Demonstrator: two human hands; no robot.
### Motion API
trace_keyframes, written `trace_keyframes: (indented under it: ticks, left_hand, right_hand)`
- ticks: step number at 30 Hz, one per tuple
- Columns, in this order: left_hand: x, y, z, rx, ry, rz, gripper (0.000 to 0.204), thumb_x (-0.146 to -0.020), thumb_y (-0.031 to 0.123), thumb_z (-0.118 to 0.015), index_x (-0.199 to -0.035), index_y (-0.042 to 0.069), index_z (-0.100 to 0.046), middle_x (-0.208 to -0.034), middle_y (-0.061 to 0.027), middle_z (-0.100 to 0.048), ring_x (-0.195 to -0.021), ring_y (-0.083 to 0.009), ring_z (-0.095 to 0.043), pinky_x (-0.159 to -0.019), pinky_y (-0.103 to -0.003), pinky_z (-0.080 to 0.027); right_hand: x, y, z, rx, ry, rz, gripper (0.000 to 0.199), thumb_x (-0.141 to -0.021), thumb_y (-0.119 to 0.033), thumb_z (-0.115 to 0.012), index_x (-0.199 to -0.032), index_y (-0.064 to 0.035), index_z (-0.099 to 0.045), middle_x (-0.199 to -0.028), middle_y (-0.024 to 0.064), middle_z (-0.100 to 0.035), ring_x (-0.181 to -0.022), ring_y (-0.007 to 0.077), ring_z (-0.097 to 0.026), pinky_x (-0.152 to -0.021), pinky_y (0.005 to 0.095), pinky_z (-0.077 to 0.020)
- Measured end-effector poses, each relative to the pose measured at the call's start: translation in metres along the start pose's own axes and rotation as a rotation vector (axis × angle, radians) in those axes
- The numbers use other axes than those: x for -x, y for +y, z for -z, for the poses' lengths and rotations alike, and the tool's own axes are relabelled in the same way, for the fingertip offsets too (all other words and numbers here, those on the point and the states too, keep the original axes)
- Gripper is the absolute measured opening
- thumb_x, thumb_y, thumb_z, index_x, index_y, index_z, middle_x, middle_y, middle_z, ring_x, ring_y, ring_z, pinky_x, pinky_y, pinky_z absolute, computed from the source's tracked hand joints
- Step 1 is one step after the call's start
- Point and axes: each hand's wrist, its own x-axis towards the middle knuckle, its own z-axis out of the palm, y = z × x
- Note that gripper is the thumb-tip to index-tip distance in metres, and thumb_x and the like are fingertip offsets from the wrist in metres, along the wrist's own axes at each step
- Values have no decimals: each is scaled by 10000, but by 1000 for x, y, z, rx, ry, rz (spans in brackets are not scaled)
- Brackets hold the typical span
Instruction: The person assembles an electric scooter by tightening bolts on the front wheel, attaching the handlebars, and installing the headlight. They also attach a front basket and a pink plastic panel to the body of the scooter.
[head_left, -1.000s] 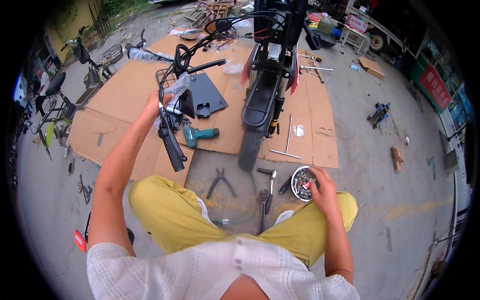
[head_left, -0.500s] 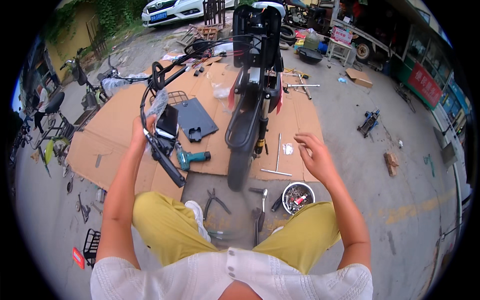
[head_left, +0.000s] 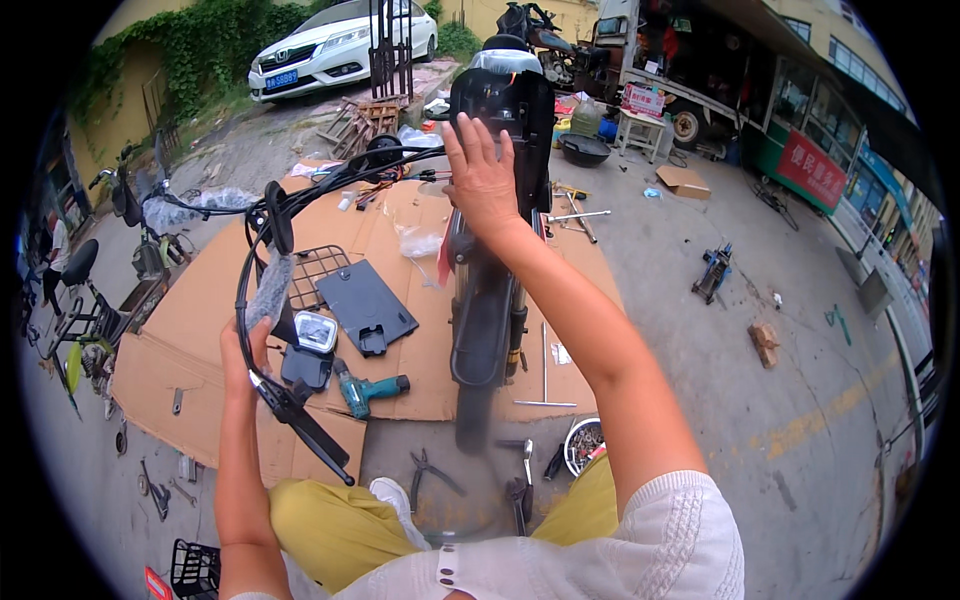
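Observation:
A black electric scooter stands before me, its front wheel (head_left: 472,425) pointing at me beneath a dark fender (head_left: 480,345). My left hand (head_left: 248,350) is closed around the handlebar (head_left: 268,290), which is partly wrapped in clear plastic, beside the brake lever (head_left: 310,435). Reaching forward, my right hand (head_left: 482,180) has its fingers stretched up in front of the black front housing (head_left: 500,105); the palm side is hidden, so I cannot tell how firmly it touches. Black cables (head_left: 330,178) run from the handlebar toward the housing.
Flattened cardboard (head_left: 200,350) holds a teal cordless drill (head_left: 370,388), a dark flat panel (head_left: 368,305), a wire basket (head_left: 318,275) and a T-handle wrench (head_left: 546,375). Pliers (head_left: 430,475) and a bowl of small hardware (head_left: 580,445) lie near my feet. A white car (head_left: 345,45) stands behind.
My right hand has gone from hanging over the right side of the cardboard up to the front housing. The handlebar end and my left hand have shifted left and lower in view.

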Motion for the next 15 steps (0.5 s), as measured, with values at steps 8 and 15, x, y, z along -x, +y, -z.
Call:
trace_keyframes:
  ticks: [8, 15]
  left_hand:
    - [-3, 26, 5, -125, -51, 47, 260, -828, 140, -643, -984, -66, -613, -768, 9, -564, -625, -50, -446, -525, -221, -349]
    - [-49, 49, 8, -210, -111, -134, 401, -823, 315, -677, -989, -37, -580, -488, 16, -439, -355, -77, -394, -338, -244, -320]
  right_hand:
    - [-53, 44, -8, -55, -171, 96, 57, -832, -105, -522, -812, -69, -562, -725, 115, -647, -669, 303, -671, -555, 440, -503]
    - [-82, 71, 4, -500, -293, -30, 204, -769, -218, -655, -928, -90, -667, -829, 155, -662, -808, 349, -637, -702, 432, -504]
